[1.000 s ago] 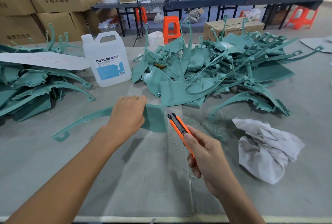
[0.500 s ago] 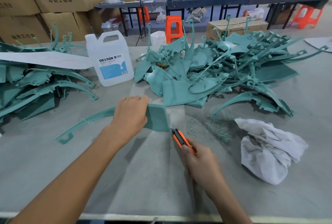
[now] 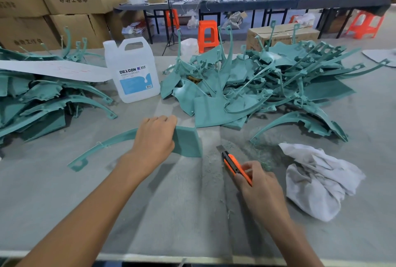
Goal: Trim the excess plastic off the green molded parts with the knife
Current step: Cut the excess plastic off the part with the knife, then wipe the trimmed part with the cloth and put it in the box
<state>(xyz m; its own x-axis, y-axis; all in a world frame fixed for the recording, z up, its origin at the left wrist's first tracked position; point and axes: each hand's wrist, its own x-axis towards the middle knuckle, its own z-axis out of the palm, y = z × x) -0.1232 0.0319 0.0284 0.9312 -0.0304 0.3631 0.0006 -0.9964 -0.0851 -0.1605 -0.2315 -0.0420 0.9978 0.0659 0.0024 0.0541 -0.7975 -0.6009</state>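
Green curved plastic part [image 3: 188, 144] under curled fingers of left hand [image 3: 154, 137]; orange utility knife [image 3: 233, 163] just beside, within closed fingers of right hand [image 3: 258, 186].

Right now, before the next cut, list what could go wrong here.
1. The knife in the right hand has its blade extended and bare, pointing toward the green part. A slip could reach the left hand holding that part.
2. The part is steadied only by that one grip on its top edge, so it may tip or skid under blade pressure.
3. Loose shavings beside it could let it slide.
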